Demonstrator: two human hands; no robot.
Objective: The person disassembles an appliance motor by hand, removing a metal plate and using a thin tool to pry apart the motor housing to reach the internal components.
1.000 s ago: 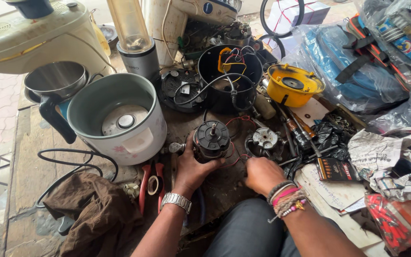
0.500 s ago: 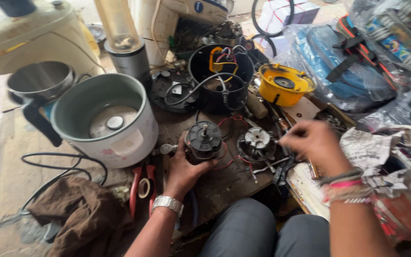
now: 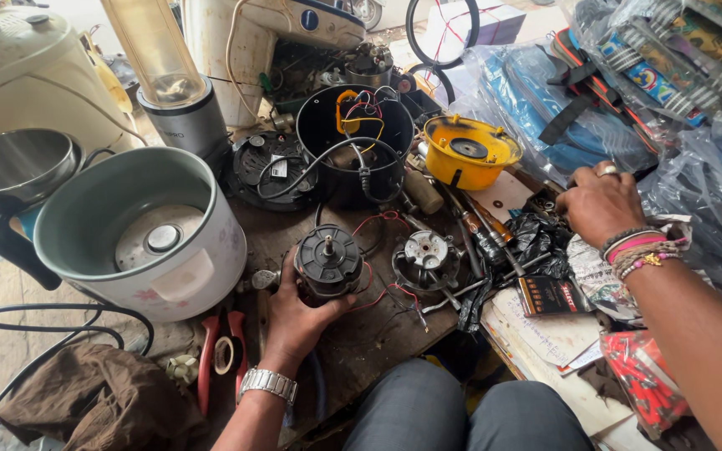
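Observation:
My left hand (image 3: 294, 313), with a metal watch on the wrist, grips a black electric motor (image 3: 328, 259) standing upright on the wooden bench, shaft pointing up. Red wires run from the motor to a round silver end plate (image 3: 425, 250) lying just to its right. My right hand (image 3: 599, 203), with a ring and bead bracelets, reaches far right into a small black box of parts (image 3: 543, 203) beside crumpled black plastic (image 3: 538, 242). Its fingers are curled down; whether they hold anything is hidden.
A white rice cooker body (image 3: 139, 234) sits at left, with red-handled pliers (image 3: 208, 361) below it. Behind stand a black open appliance housing (image 3: 355, 149), a yellow housing (image 3: 468, 151) and a blender jar (image 3: 165, 75). Screwdrivers (image 3: 482, 234), papers and plastic bags crowd the right.
My right hand left the bench beside the motor and swung right to the black parts box. My left hand kept hold of the motor.

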